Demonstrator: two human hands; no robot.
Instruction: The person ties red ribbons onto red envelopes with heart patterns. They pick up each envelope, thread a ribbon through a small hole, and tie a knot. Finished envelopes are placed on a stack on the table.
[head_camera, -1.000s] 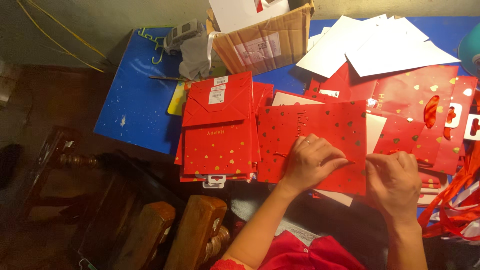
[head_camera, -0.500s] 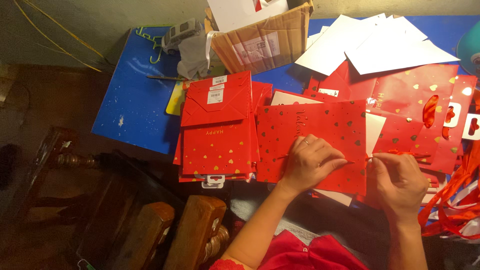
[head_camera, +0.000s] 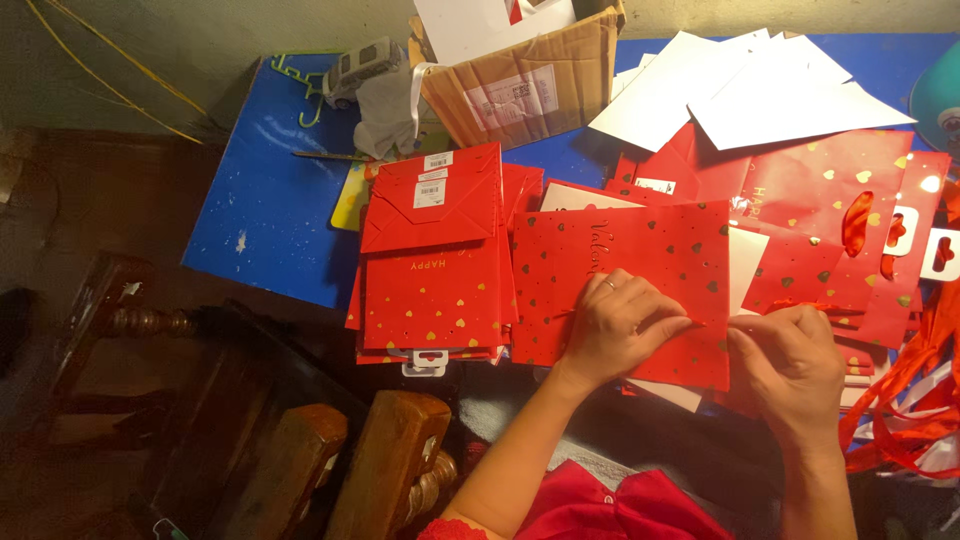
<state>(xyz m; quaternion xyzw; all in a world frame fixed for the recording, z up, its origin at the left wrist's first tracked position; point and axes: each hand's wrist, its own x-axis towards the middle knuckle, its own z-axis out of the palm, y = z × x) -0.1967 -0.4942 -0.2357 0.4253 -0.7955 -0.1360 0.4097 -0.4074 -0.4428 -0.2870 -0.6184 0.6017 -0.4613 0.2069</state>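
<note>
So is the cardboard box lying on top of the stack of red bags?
No, the cardboard box sits at the far edge of the blue table, behind the stack of red bags.

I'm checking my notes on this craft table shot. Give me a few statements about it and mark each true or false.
1. The left hand lies on a red gift bag with gold hearts. True.
2. The right hand holds scissors. False: its fingers pinch a thin red ribbon.
3. A stack of flat red bags lies left of the hands. True.
4. The cardboard box sits at the near edge. False: it stands at the far side.
5. The sheets at top right are black. False: white.
</note>
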